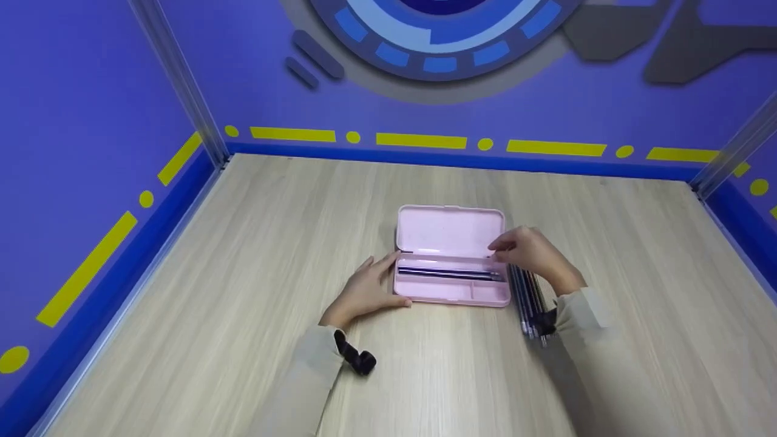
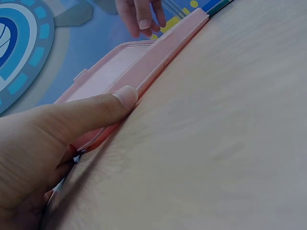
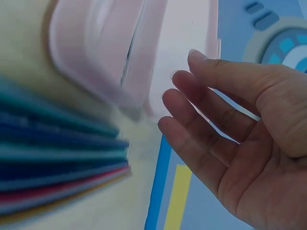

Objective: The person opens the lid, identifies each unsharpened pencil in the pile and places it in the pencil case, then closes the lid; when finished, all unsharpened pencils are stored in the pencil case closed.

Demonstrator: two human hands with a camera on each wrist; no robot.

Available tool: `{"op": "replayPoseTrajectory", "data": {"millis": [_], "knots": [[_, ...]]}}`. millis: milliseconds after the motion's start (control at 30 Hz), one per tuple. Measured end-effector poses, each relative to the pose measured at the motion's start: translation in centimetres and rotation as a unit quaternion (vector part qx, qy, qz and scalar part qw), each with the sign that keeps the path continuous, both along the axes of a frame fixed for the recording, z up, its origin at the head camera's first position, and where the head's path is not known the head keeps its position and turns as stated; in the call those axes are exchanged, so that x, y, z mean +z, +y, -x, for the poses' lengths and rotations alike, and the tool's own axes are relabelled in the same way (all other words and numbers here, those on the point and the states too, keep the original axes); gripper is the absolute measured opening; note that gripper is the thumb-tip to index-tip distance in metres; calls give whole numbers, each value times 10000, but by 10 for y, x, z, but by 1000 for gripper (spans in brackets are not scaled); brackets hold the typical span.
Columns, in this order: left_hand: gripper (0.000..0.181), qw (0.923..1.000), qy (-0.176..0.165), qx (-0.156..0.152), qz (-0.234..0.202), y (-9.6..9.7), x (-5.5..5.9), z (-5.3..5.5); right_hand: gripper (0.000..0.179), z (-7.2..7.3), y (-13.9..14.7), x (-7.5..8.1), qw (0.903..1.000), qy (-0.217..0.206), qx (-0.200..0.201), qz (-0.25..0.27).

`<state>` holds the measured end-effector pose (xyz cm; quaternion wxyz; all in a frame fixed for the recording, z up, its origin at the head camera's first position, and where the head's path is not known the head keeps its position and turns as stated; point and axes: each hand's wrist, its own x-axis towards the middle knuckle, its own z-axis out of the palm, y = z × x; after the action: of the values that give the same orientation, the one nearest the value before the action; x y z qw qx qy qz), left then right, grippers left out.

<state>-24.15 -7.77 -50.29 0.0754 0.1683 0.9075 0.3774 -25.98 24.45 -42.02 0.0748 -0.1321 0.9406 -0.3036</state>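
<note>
A pink pencil case (image 1: pixel 434 290) lies with its lid (image 1: pixel 451 230) raised back. Dark pencils (image 1: pixel 449 274) lie in its long rear compartment. At the case's left end my left hand (image 1: pixel 363 290) holds it, thumb along the front side and fingers at the left edge; in the left wrist view the thumb presses the front wall and the other fingers are partly hidden. My right hand (image 3: pixel 244 129) hovers over the case's right end, fingers loosely bent and holding nothing. Beneath that wrist, several coloured pencils (image 1: pixel 527 303) lie on the table beside the case, partly covered by the arm.
The case and pencils are on a light wood-grain table (image 1: pixel 243 243). Blue panels (image 1: pixel 79 91) with yellow marks rise at the back and sides. A black strap (image 1: pixel 358 358) is on the left wrist. The case's front has a small divided compartment (image 1: pixel 487 292) at right.
</note>
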Motion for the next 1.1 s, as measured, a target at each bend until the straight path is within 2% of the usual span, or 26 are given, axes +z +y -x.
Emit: {"op": "replayPoseTrajectory", "data": {"millis": [200,367,800,1100], "knots": [[104,10000,-45,20,-42,-1,1,-1,27,-5,20,0,9989,-210,-380,-155],[104,10000,-81,33,-40,0,0,-1,32,-8,33,-3,9979,-307,-546,-147],[103,10000,-15,2,-55,0,-1,1,50,-13,58,-11,9954,-772,-473,-327],[103,10000,20,-43,2,-1,-1,1,63,-16,65,-17,9904,-1206,-507,-456]]}}
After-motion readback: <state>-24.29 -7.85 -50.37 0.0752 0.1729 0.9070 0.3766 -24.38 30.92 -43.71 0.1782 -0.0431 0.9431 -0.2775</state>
